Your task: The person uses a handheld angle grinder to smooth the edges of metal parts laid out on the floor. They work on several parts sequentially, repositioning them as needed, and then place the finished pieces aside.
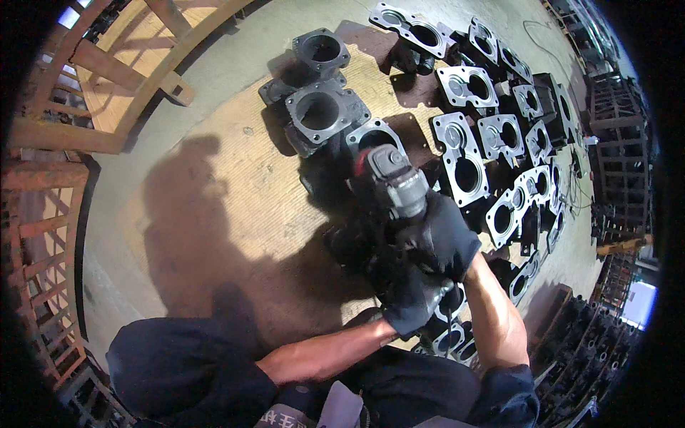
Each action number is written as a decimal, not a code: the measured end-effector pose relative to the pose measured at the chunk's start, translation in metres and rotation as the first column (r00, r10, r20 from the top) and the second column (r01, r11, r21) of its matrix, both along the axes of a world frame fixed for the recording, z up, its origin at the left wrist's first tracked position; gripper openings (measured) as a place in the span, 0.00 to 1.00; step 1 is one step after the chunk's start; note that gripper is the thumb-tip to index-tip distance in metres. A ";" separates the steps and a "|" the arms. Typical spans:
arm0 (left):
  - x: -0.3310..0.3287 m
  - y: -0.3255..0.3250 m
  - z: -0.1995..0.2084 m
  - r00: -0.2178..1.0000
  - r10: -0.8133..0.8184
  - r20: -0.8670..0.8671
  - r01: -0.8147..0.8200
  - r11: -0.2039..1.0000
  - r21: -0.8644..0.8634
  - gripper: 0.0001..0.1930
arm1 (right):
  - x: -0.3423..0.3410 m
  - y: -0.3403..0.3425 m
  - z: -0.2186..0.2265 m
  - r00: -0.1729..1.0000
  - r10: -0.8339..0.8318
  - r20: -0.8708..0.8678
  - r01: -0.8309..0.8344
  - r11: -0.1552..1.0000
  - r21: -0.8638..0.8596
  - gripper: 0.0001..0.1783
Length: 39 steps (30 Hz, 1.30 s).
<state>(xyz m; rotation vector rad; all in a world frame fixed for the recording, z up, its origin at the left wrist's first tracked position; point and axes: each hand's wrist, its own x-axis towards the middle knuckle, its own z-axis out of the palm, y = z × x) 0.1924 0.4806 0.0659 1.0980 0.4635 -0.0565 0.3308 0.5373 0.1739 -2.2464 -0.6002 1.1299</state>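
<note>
Grasping a grinder [408,194] with our right hand [448,239] and left hand [414,308], we hold it near several metal castings [457,155].

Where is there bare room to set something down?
The tan mat, partly shadowed, is bare between the left racks and grey castings; bare concrete borders it. Right of the grinder, silver-faced castings crowd together.

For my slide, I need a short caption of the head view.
Gloved left hand and right hand hold an angle grinder near flanged metal castings.
</note>
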 end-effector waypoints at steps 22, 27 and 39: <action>0.011 0.027 -0.004 0.999 0.043 -0.002 -0.043 0.996 0.072 0.24 | 0.014 0.023 -0.013 0.994 0.074 0.082 -0.074 0.997 0.002 0.30; -0.008 -0.001 0.018 0.986 0.162 0.037 -0.166 0.954 0.250 0.25 | -0.008 -0.018 -0.026 0.999 -0.052 0.009 0.052 0.997 0.062 0.32; 0.008 -0.003 0.033 0.996 -0.071 0.060 0.062 0.989 0.134 0.22 | 0.013 -0.039 -0.013 0.995 0.011 0.103 -0.004 0.998 -0.064 0.32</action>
